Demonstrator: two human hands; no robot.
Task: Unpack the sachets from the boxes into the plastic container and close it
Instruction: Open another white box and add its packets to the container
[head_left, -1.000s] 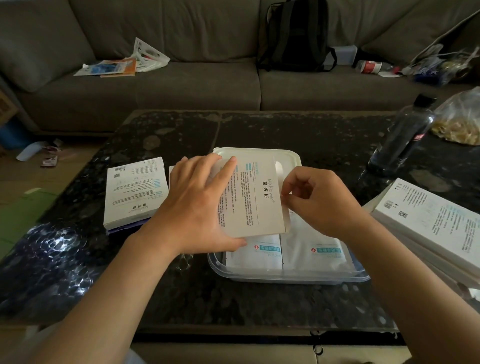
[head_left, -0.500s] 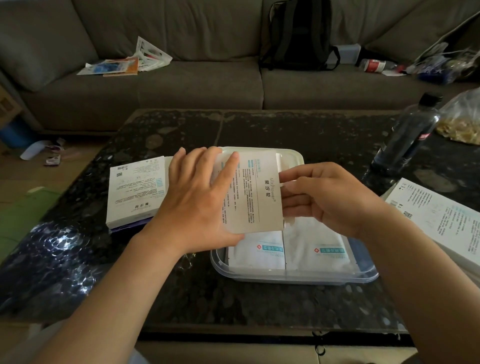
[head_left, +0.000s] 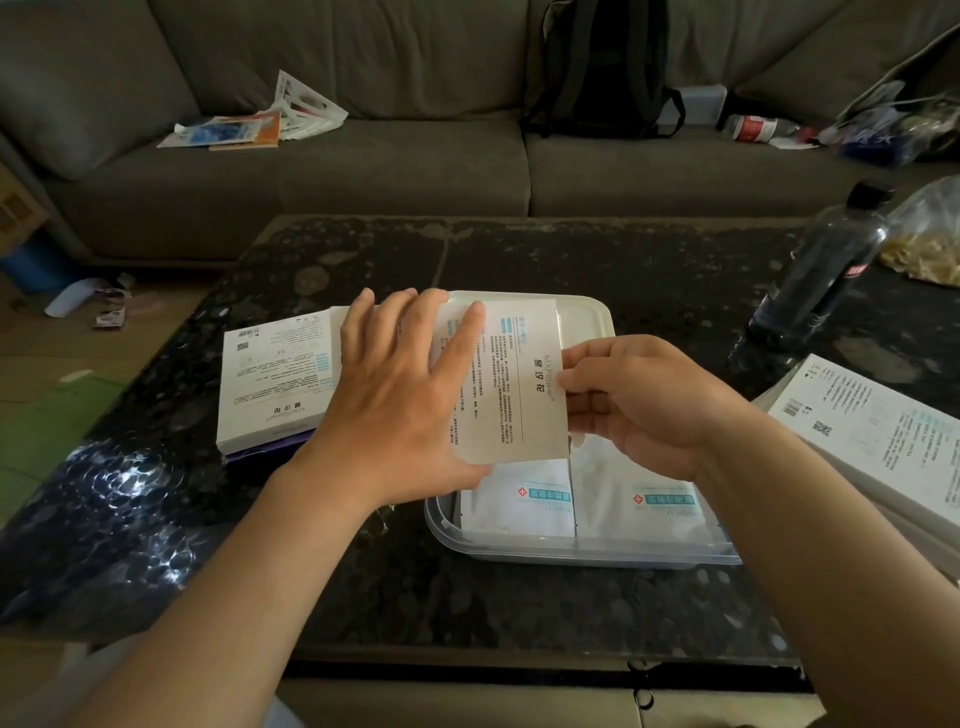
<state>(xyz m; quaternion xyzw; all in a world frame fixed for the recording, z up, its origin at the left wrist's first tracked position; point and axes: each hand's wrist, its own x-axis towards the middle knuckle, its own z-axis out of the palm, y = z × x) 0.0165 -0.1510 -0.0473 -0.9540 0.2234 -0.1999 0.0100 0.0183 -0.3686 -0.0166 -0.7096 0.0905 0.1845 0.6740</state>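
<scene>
Two sachets (head_left: 519, 499) lie in the container (head_left: 582, 559); left grip (head_left: 395, 410) holds a box (head_left: 519, 374), right grip (head_left: 639, 405) pinches its end; other boxes (head_left: 275, 384) and closing apparently remain.

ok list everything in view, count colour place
held box: 1, white, over container
plastic container: 1, clear, table centre
sachets: 2 showing, white, in the container
left box: 1, white, table left
right boxes: stack, white, table right edge
bottle: 1, dark, table far right
bag: 1, clear, beside the bottle
table: 1, black speckled, foreground
sofa: 1, grey, behind table
backpack: 1, black, on sofa
left hand: 1, gripping the held box
right hand: 1, pinching its edge
</scene>
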